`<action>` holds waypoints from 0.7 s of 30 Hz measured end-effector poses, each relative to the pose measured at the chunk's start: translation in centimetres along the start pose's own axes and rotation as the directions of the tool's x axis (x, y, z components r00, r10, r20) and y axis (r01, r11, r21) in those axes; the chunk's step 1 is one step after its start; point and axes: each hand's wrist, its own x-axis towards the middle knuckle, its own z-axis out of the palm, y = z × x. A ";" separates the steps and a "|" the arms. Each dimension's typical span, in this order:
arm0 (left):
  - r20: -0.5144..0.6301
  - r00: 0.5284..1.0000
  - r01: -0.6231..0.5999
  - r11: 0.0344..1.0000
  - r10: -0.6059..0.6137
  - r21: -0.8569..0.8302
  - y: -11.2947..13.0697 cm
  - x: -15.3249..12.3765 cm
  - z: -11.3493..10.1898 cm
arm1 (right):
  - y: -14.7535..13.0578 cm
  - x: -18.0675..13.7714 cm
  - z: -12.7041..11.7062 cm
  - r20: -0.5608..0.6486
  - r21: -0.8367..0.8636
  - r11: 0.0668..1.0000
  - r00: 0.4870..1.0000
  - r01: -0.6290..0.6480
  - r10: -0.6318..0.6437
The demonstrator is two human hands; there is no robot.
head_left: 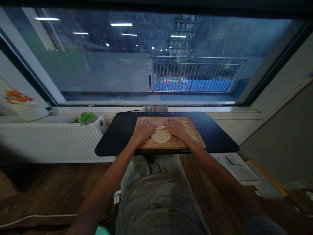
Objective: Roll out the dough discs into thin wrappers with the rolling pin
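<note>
A round, flat sheet of pale dough [160,137] lies on a wooden cutting board [193,138]. Across its far part runs a rolling pin [160,127], of which a short stretch with a red and white label shows between my hands. My left hand [144,128] is over the pin's left end, palm down, fingers curled forward. Over the right end rests my right hand [174,127] in the same way. Both hands cover the ends of the pin, and the fingertips are hard to make out.
The board sits on a dark folding table [117,135] below a wide window [102,71]. Left of it stands a white radiator [61,140] bearing a green cloth [86,118] and a white container [30,109]. A white cable [41,215] crosses the wooden floor.
</note>
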 end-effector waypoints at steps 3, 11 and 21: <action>-0.043 0.999 -0.020 0.998 0.017 -0.059 0.4 -1.6 0.1 | -0.2 -1.5 0.2 -0.031 0.047 0.999 0.999 -0.023 0.024; -0.064 0.998 -0.032 0.997 0.028 -0.073 -0.2 -0.6 1.1 | -0.1 -1.2 0.2 -0.090 0.041 0.999 0.996 -0.018 0.022; -0.002 1.000 -0.002 1.000 0.002 -0.007 -1.1 2.7 1.3 | 0.2 1.2 -0.1 -0.021 0.005 1.000 0.999 -0.025 0.025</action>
